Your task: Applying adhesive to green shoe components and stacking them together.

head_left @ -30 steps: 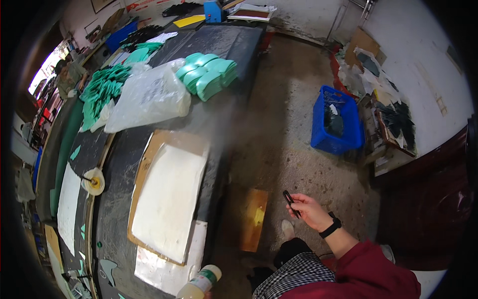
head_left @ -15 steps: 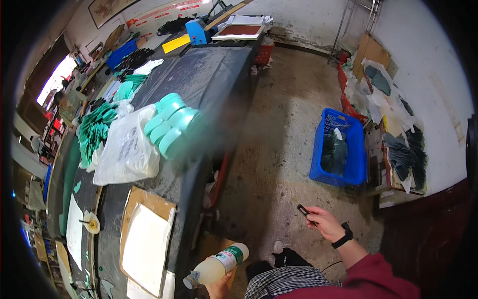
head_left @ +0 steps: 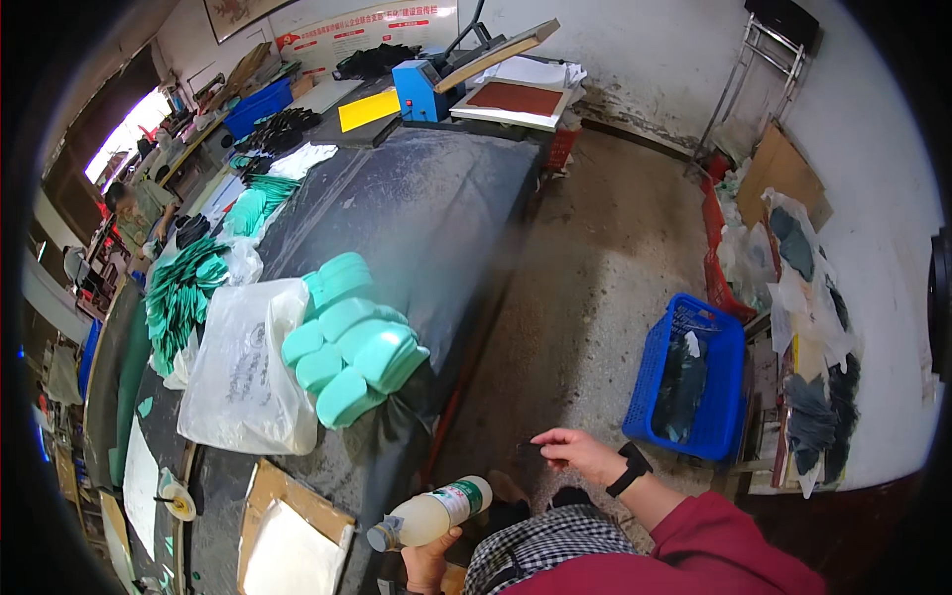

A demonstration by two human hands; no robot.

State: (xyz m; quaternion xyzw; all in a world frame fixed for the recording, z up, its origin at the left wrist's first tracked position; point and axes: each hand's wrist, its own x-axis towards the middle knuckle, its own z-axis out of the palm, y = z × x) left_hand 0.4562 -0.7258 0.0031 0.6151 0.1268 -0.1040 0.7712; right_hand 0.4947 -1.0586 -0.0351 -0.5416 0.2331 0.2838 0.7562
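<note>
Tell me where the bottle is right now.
In the head view, the bottle is at the lower middle, held nearly sideways in the person's left hand, to the right of the white sheet on the cardboard.

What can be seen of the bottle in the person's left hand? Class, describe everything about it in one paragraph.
The bottle looks like translucent plastic, with cloudy, pale yellowish contents. A white and green label wraps its body toward the base, and a greyish cap is on its neck. It is tipped well over, cap toward the picture's lower left, base toward the upper right. The left hand grips it from below, by the dark table's edge.
</note>
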